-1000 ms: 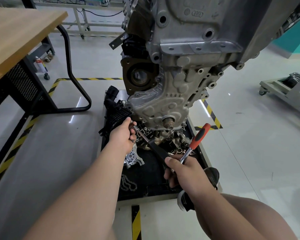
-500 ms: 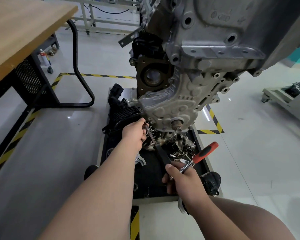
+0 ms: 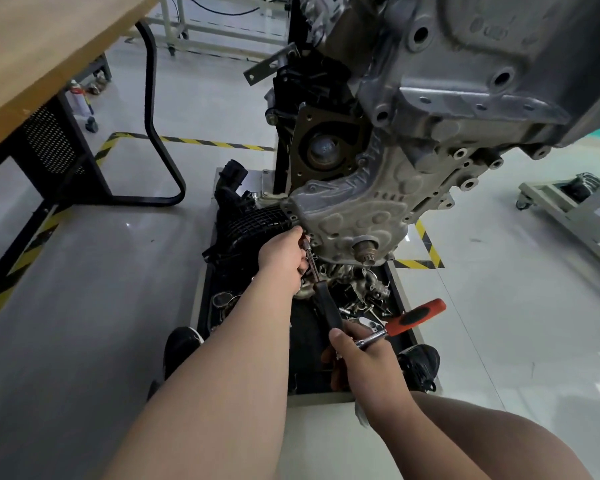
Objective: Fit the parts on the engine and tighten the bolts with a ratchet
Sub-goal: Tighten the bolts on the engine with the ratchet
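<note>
The engine (image 3: 440, 109) hangs on its stand, its grey front cover (image 3: 357, 216) facing me. My left hand (image 3: 281, 261) pinches the thin metal shaft of a black-handled driver (image 3: 328, 306) where its tip meets the cover's lower left edge. My right hand (image 3: 357, 355) grips the driver's rear end together with the chrome neck of a ratchet (image 3: 416, 317). The ratchet's orange and black handle sticks out to the right. The bolt at the tip is hidden by my left fingers.
Under the engine a black-lined tray (image 3: 196, 299) holds a black plastic manifold (image 3: 250, 226) and several loose metal parts (image 3: 361, 296). My shoes stand at the tray's near corners. A wooden-topped bench (image 3: 42, 53) is at the left, a wheeled cart (image 3: 568, 209) at the right.
The ratchet's orange handle has swung from pointing up to pointing right and lower. My left hand stays on the shaft at the cover's edge. My head has come closer.
</note>
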A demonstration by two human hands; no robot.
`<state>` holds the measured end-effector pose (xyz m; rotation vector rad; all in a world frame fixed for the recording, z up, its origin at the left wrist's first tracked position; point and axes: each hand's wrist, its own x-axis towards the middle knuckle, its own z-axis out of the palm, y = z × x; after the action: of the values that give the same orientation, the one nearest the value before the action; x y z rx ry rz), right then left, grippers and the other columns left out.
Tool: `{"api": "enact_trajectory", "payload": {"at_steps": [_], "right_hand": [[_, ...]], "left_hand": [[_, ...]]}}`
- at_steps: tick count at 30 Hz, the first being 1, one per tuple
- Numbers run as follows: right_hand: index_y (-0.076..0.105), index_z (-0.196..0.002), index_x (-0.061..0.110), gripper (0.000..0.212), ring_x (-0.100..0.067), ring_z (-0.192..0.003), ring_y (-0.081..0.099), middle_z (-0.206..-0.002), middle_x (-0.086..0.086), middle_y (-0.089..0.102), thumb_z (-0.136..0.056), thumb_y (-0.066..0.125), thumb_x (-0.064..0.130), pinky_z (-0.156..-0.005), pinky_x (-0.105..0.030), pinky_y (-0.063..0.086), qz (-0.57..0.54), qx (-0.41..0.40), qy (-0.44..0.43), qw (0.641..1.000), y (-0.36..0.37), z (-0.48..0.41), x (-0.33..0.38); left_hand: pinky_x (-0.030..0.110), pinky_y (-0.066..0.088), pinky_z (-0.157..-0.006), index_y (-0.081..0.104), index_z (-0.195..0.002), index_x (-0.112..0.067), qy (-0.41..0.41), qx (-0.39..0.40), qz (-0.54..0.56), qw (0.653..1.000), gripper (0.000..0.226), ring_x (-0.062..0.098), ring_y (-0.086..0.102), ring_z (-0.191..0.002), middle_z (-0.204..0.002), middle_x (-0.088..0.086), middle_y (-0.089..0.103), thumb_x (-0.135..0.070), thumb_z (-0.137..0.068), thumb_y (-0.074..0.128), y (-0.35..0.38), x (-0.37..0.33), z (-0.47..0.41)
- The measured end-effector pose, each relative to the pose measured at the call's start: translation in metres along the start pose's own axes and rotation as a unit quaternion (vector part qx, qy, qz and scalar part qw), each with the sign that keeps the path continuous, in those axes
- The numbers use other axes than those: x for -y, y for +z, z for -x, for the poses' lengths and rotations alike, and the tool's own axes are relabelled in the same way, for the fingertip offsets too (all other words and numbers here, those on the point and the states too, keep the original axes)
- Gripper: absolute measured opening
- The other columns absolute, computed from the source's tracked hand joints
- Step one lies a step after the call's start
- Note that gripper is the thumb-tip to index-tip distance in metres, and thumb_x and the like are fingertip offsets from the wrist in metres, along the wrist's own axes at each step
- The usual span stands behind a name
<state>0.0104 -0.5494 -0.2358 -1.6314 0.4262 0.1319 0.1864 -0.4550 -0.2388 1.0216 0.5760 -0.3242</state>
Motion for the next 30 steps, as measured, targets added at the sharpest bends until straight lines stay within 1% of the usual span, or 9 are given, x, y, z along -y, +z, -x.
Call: {"api": "enact_trajectory", "payload": {"at_steps": [3, 7, 10, 12, 15, 22, 25, 30], "right_hand": [[0.069, -0.103, 0.016, 0.015, -0.015, -0.045, 0.049, -0.065, -0.004, 0.066, -0.097, 0.056, 0.018, -0.044, -0.02, 0.042, 0.003, 0.001, 0.0, 1.0, 0.002, -0.002, 0.0], [0.069, -0.108, 0.018, 0.016, -0.015, -0.046, 0.051, -0.066, -0.003, 0.066, -0.097, 0.056, 0.019, -0.046, -0.022, 0.043, 0.005, 0.004, 0.001, 1.0, 0.004, -0.005, -0.002], [0.069, -0.108, 0.021, 0.016, -0.015, -0.047, 0.052, -0.066, -0.004, 0.067, -0.097, 0.057, 0.02, -0.047, -0.024, 0.044, 0.003, 0.004, 0.006, 1.0, 0.006, -0.007, -0.004], [0.069, -0.109, 0.022, 0.016, -0.015, -0.048, 0.053, -0.066, -0.003, 0.067, -0.097, 0.058, 0.02, -0.048, -0.025, 0.045, -0.004, 0.004, 0.01, 1.0, 0.005, -0.008, -0.004], [0.069, -0.108, 0.021, 0.016, -0.016, -0.047, 0.053, -0.065, -0.002, 0.067, -0.096, 0.059, 0.02, -0.047, -0.023, 0.045, 0.001, 0.006, 0.007, 1.0, 0.003, -0.01, -0.001], [0.069, -0.104, 0.027, 0.015, -0.015, -0.045, 0.052, -0.066, -0.002, 0.068, -0.097, 0.057, 0.02, -0.044, -0.022, 0.042, -0.007, 0.012, -0.004, 1.0, 0.003, -0.012, 0.006], [0.07, -0.103, 0.025, 0.015, -0.015, -0.045, 0.051, -0.065, -0.001, 0.067, -0.097, 0.057, 0.02, -0.044, -0.022, 0.042, -0.007, 0.014, -0.006, 1.0, 0.002, -0.015, 0.008], [0.069, -0.102, 0.023, 0.013, -0.016, -0.042, 0.05, -0.065, -0.002, 0.067, -0.096, 0.058, 0.021, -0.044, -0.023, 0.041, -0.004, 0.01, -0.001, 1.0, 0.002, -0.015, 0.004]], "left_hand": [[0.014, 0.022, -0.032, 0.058, -0.072, -0.01, 0.006, 0.005, 0.015, 1.0, 0.027, 0.003, 0.032, -0.032, -0.063, 0.0, 0.051, -0.017, -0.098, 0.055, 0.001, -0.004, 0.0], [0.014, 0.023, -0.031, 0.058, -0.071, -0.011, 0.005, -0.005, 0.027, 1.0, 0.026, 0.002, 0.034, -0.029, -0.06, 0.0, 0.054, -0.015, -0.096, 0.056, -0.002, -0.006, 0.0], [0.014, 0.023, -0.031, 0.058, -0.07, -0.011, 0.005, -0.012, 0.025, 1.0, 0.026, 0.002, 0.035, -0.029, -0.059, -0.001, 0.055, -0.015, -0.096, 0.057, -0.005, -0.007, -0.001], [0.014, 0.024, -0.032, 0.059, -0.073, -0.012, 0.003, -0.011, 0.026, 1.0, 0.024, 0.002, 0.036, -0.03, -0.059, -0.001, 0.055, -0.015, -0.096, 0.057, -0.005, -0.008, -0.001], [0.015, 0.025, -0.031, 0.06, -0.077, -0.013, 0.003, -0.013, 0.039, 0.999, 0.019, 0.002, 0.037, -0.031, -0.063, -0.001, 0.055, -0.015, -0.096, 0.058, -0.004, -0.01, -0.003], [0.015, 0.025, -0.03, 0.06, -0.072, -0.013, 0.005, -0.023, 0.065, 0.998, 0.022, 0.002, 0.035, -0.031, -0.054, -0.003, 0.052, -0.017, -0.093, 0.063, 0.0, -0.01, -0.006], [0.014, 0.024, -0.03, 0.058, -0.07, -0.014, 0.001, -0.029, 0.078, 0.997, 0.023, 0.002, 0.035, -0.03, -0.048, -0.005, 0.051, -0.018, -0.092, 0.065, 0.001, -0.011, -0.008], [0.014, 0.024, -0.03, 0.057, -0.07, -0.012, -0.014, -0.03, 0.058, 0.998, 0.025, 0.001, 0.034, -0.028, -0.041, -0.007, 0.053, -0.02, -0.093, 0.062, 0.0, -0.006, -0.01]]}}
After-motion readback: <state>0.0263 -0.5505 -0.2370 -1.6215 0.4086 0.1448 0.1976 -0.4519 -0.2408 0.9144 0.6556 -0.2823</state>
